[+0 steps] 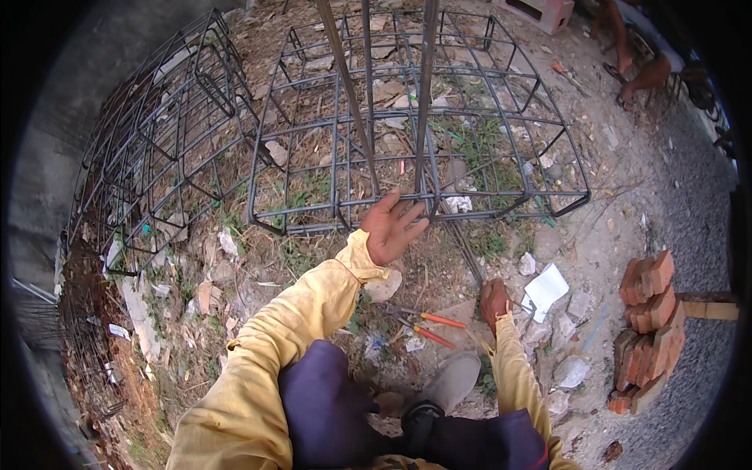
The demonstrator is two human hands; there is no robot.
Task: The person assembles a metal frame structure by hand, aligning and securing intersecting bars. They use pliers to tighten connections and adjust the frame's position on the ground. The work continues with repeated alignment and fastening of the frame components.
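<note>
In front of me lies a steel rebar cage (313,210), its bars crossing in a grid. My left hand (392,227) is at its near edge, fingers spread and palm turned partly up, holding nothing that shows. Upright steel bars (424,110) rise from the cage just beyond those fingers. Lower and to the right, my right hand (493,302) is closed around the near end of a bundle of thin tie wire (466,252), which runs up toward the cage. Between my arms, pincers with orange handles (432,327) rest on the ground, not touched by either hand.
A second rebar cage (176,149) lies at the left, beside a wall. Stacked red bricks (650,333) stand at the right near dark gravel. White paper (546,291) and stones litter the dirt. Another person's bare legs (654,72) show at the upper right.
</note>
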